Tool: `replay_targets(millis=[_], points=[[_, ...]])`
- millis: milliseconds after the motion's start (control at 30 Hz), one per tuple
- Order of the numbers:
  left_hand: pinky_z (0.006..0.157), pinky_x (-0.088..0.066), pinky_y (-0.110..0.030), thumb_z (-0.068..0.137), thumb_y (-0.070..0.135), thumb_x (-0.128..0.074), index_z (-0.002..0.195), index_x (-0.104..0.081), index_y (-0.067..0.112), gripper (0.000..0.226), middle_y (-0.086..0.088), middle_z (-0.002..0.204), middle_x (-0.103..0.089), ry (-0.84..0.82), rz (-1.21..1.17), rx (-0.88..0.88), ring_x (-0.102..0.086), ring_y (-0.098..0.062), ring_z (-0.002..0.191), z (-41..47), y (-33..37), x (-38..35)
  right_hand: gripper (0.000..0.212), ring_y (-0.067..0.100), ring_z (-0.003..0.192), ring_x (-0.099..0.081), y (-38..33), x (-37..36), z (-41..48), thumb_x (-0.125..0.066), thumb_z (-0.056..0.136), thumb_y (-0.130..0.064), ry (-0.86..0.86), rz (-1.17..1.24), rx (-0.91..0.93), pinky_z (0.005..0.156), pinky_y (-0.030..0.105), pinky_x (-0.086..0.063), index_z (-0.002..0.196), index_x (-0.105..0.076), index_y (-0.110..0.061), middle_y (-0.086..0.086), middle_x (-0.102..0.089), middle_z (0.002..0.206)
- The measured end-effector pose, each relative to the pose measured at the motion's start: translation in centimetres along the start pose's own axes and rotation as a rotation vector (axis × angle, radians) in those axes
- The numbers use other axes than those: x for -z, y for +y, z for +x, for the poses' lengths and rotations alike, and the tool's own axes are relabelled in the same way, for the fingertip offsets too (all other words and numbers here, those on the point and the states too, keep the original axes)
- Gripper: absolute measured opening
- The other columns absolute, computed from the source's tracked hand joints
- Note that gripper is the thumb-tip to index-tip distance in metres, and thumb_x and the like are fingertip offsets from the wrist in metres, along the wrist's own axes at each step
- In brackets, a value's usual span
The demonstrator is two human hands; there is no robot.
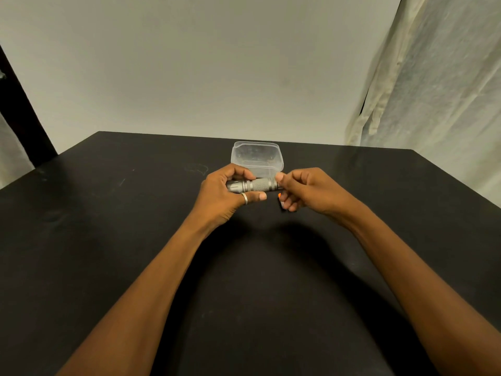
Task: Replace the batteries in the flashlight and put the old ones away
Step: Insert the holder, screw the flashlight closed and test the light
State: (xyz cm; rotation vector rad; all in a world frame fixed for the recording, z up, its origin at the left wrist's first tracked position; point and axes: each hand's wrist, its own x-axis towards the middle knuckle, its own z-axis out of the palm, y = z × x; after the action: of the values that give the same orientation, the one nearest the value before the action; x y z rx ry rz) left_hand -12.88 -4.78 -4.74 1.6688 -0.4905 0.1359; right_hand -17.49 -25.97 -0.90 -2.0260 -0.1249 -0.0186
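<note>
Flashlight (260,185), silver: I see left hand (219,199) gripping its head, right hand (306,191) pinching its tail; plastic container (256,156) behind.

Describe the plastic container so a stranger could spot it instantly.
Find the far middle of the black table, behind the left hand and right hand holding the flashlight. The container is a clear box with rounded corners, the only transparent thing, held by nobody.

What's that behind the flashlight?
A clear plastic box sits on the black table right behind the flashlight. Its visible upper part looks empty. The left hand, right hand and flashlight cover its front bottom edge, so anything there is hidden.
</note>
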Motion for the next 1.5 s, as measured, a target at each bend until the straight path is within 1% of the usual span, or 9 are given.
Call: replay_targets(millis=[133,267,400,500,667,800,900,1233,1500], points=[[0.076,-0.056,-0.020,0.062,0.012,-0.095,0.096,-0.070,0.012,0.043,-0.001,0.097,-0.074,-0.007,-0.006,0.005,-0.071,-0.009,0.089,0.0,0.0,-0.1,0.055,0.021,0.070,-0.075,-0.1,-0.3,0.0,-0.049,0.101,-0.056,0.043,-0.081,-0.034,0.066,0.031,-0.060,0.092,-0.072,-0.007,0.017,-0.077,0.086],[0.078,-0.059,-0.026,0.061,0.013,-0.096,0.095,-0.071,0.014,0.042,-0.002,0.097,-0.074,0.001,-0.009,0.008,-0.072,-0.013,0.091,0.0,0.0,0.1,0.026,0.021,0.088,-0.074,-0.3,0.3,-0.2,-0.070,0.096,-0.024,-0.014,0.063,0.031,0.079,0.033,-0.064,0.116,-0.068,-0.007,0.021,-0.074,0.106],[0.079,-0.060,-0.029,0.061,0.014,-0.096,0.094,-0.071,0.016,0.041,0.000,0.095,-0.073,-0.001,-0.008,0.010,-0.070,-0.012,0.087,0.0,0.0,0.2,0.031,0.020,0.090,-0.074,0.0,0.6,-0.1,-0.074,0.090,-0.003,-0.042,0.119,0.055,0.081,0.031,-0.063,0.120,-0.067,-0.005,0.020,-0.075,0.107],[0.079,-0.060,-0.030,0.060,0.017,-0.097,0.094,-0.071,0.017,0.042,-0.001,0.096,-0.073,0.003,-0.003,0.006,-0.070,-0.012,0.088,0.0,-0.1,0.1,0.021,0.016,0.079,-0.074,-0.1,0.3,-0.2,-0.069,0.096,-0.017,-0.036,0.098,0.039,0.074,0.027,-0.062,0.111,-0.070,-0.003,0.012,-0.076,0.090],[0.077,-0.056,-0.022,0.061,0.013,-0.096,0.097,-0.070,0.012,0.044,0.000,0.097,-0.074,-0.006,-0.009,0.007,-0.070,-0.008,0.088,-0.1,0.1,-0.1,0.045,0.017,0.066,-0.071,-0.2,-0.2,-0.1,-0.053,0.102,-0.049,0.018,-0.031,-0.011,0.064,0.027,-0.057,0.086,-0.070,-0.011,0.018,-0.076,0.084],[0.074,-0.055,-0.020,0.062,0.014,-0.096,0.096,-0.070,0.015,0.042,0.001,0.096,-0.073,0.002,-0.017,0.010,-0.069,-0.008,0.086,0.1,0.1,0.1,0.019,0.015,0.079,-0.073,-0.4,0.4,-0.2,-0.066,0.099,-0.025,0.002,0.080,0.046,0.067,0.027,-0.060,0.109,-0.068,-0.008,0.013,-0.075,0.093],[0.074,-0.056,-0.021,0.061,0.014,-0.096,0.095,-0.071,0.016,0.042,0.000,0.096,-0.073,0.013,-0.020,0.010,-0.069,-0.009,0.086,0.1,0.0,0.1,0.030,0.017,0.082,-0.073,-0.1,0.7,-0.2,-0.073,0.092,-0.007,-0.029,0.132,0.059,0.067,0.024,-0.060,0.121,-0.064,-0.003,0.019,-0.074,0.097],[0.078,-0.057,-0.023,0.062,0.013,-0.095,0.096,-0.070,0.015,0.042,0.000,0.097,-0.072,-0.006,-0.010,-0.003,-0.068,-0.010,0.089,0.0,0.0,0.0,0.047,0.019,0.071,-0.071,-0.3,-0.2,-0.1,-0.048,0.103,-0.051,0.015,-0.008,-0.025,0.062,0.027,-0.057,0.090,-0.070,-0.011,0.013,-0.075,0.084],[0.077,-0.059,-0.025,0.062,0.012,-0.095,0.096,-0.070,0.014,0.042,0.000,0.096,-0.072,-0.010,-0.016,0.009,-0.069,-0.010,0.086,0.0,0.0,0.0,0.031,0.018,0.085,-0.070,0.0,0.7,-0.2,-0.076,0.090,-0.007,-0.032,0.088,0.059,0.073,0.028,-0.062,0.120,-0.067,-0.006,0.019,-0.074,0.106]])
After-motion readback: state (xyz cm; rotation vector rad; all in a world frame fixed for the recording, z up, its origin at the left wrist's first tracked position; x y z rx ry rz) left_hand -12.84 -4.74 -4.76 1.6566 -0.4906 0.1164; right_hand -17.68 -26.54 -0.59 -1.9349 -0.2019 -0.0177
